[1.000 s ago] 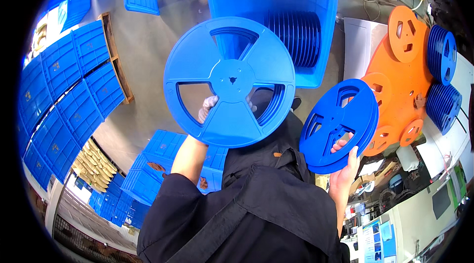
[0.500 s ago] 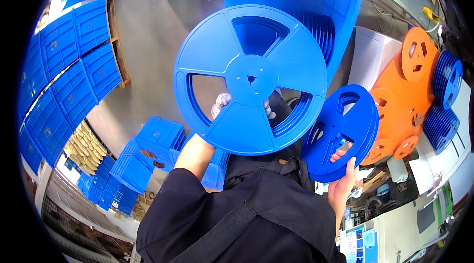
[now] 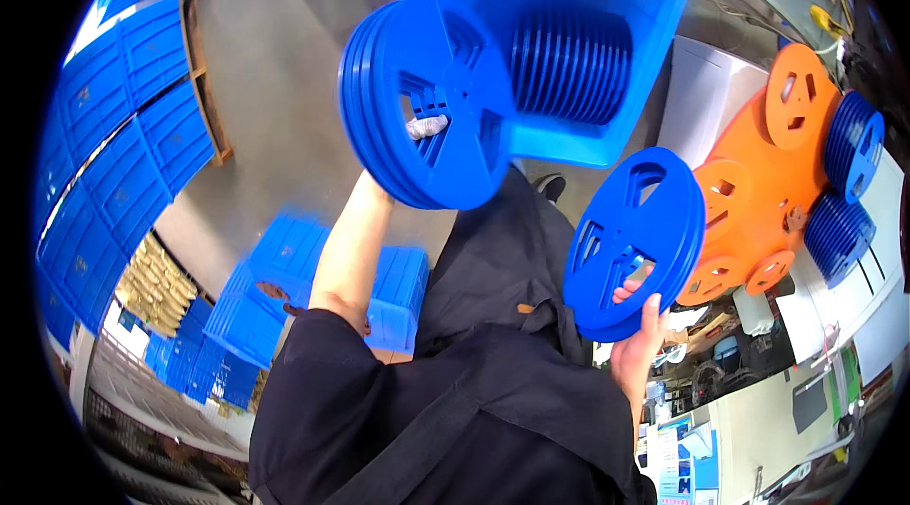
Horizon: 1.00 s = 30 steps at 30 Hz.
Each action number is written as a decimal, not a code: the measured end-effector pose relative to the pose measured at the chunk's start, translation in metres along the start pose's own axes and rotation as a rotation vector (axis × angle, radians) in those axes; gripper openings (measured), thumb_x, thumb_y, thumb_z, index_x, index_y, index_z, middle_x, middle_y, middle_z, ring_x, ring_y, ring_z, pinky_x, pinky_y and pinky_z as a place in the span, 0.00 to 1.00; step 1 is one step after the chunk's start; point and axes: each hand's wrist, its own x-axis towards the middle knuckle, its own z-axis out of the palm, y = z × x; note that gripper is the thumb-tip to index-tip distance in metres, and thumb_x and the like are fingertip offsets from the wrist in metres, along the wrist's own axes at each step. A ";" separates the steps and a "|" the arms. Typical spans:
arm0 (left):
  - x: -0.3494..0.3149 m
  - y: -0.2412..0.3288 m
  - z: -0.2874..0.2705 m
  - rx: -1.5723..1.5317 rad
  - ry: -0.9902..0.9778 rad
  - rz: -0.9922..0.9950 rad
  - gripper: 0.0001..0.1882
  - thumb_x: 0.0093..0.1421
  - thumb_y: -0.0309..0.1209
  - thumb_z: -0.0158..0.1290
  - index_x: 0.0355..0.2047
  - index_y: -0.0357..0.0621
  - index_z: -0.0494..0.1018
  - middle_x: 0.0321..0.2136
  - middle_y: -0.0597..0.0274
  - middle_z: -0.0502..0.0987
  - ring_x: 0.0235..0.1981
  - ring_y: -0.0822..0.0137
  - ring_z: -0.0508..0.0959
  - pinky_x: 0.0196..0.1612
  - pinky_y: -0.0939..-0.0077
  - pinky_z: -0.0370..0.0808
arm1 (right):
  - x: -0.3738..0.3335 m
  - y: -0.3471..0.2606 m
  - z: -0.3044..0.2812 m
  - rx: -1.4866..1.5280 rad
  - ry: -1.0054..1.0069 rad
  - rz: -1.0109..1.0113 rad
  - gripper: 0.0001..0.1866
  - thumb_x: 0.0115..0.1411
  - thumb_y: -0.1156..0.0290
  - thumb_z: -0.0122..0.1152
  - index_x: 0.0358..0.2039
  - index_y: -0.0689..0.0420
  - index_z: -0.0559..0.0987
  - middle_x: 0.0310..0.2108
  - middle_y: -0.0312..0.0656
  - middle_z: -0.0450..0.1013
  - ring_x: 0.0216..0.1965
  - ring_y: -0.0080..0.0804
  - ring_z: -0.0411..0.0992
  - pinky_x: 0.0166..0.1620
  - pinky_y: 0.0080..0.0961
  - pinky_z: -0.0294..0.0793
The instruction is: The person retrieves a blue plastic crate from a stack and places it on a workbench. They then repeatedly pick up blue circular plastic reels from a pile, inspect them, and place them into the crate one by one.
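A stack of several large blue plastic reels (image 3: 464, 79) hangs tilted at my left hand (image 3: 428, 127). White-covered fingers come through a cut-out in the reels and close on them; the rest of that hand is behind the stack. Lower and to the right, my right hand (image 3: 645, 330) grips another small set of blue reels (image 3: 611, 254) by the lower edge, fingers hooked through an opening. Just beyond the left stack stands a blue tub (image 3: 559, 153), with a row of blue reels (image 3: 573, 64) on edge inside.
An orange machine with round discs (image 3: 749, 173) stands to the right, beside more blue reels (image 3: 839, 240) on a white surface. Stacked blue crates (image 3: 133, 135) on a wooden pallet line the left. More blue crates (image 3: 284, 263) sit at the lower left.
The left stack has turned from facing up to tilted and moved left and away from me. The reels in the tub are now more exposed. The right-hand reels shifted slightly left.
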 end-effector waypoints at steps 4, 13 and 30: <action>0.095 -0.009 -0.021 0.346 0.157 0.101 0.36 0.50 0.35 0.63 0.59 0.45 0.63 0.47 0.53 0.75 0.46 0.58 0.77 0.49 0.55 0.74 | 0.004 0.015 0.008 0.017 0.021 -0.047 0.27 0.69 0.57 0.47 0.59 0.65 0.64 0.39 0.46 0.75 0.36 0.31 0.75 0.43 0.27 0.74; 0.256 -0.001 -0.072 0.360 0.291 -0.215 0.32 0.54 0.46 0.58 0.59 0.69 0.61 0.46 0.63 0.72 0.45 0.57 0.73 0.44 0.52 0.71 | 0.042 0.025 -0.006 0.294 0.056 -0.152 0.31 0.70 0.45 0.35 0.57 0.60 0.66 0.25 0.37 0.66 0.25 0.29 0.65 0.35 0.29 0.67; 0.133 0.008 0.075 0.392 0.376 0.192 0.36 0.64 0.54 0.42 0.68 0.56 0.51 0.70 0.66 0.49 0.70 0.54 0.48 0.69 0.53 0.43 | 0.020 0.017 -0.034 1.099 -0.281 -0.010 0.24 0.69 0.49 0.42 0.48 0.59 0.72 0.17 0.30 0.57 0.17 0.19 0.54 0.27 0.20 0.58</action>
